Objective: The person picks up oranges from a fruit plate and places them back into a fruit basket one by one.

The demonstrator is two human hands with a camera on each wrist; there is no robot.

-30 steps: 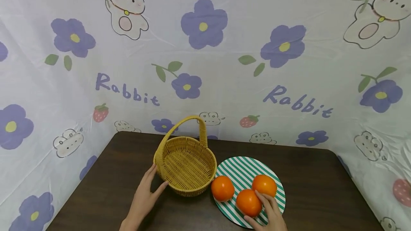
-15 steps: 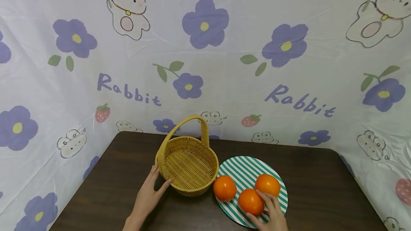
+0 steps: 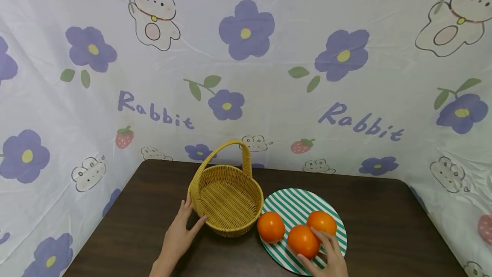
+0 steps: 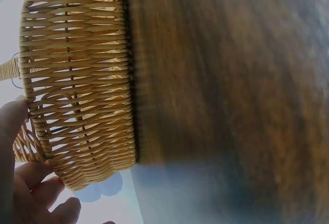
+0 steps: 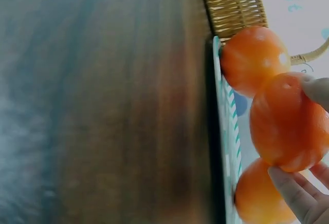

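My left hand (image 3: 177,236) rests against the left side of a yellow woven basket (image 3: 228,225), thumb and fingers spread along its outer wall. In the left wrist view, the fingertips touch the basket (image 4: 79,80) near its rim. My right hand (image 3: 328,255) pinches the front persimmon (image 3: 302,241), a smooth glossy orange fruit, between thumb and fingers. It is over the plate (image 3: 294,200), which is round with green and white stripes; I cannot tell whether they touch. Two similar persimmons are there too, a left persimmon (image 3: 270,227) and a back persimmon (image 3: 320,221).
The basket's arched handle (image 3: 203,166) rises above its rim. Basket and plate stand side by side on a dark brown table (image 3: 378,221). A white cloth (image 3: 276,89) with flowers and rabbits hangs behind and on both sides of the table.
The head view has shifted slightly, so everything sits a little further right. My right hand keeps its hold on the front persimmon, and my left hand stays against the basket.
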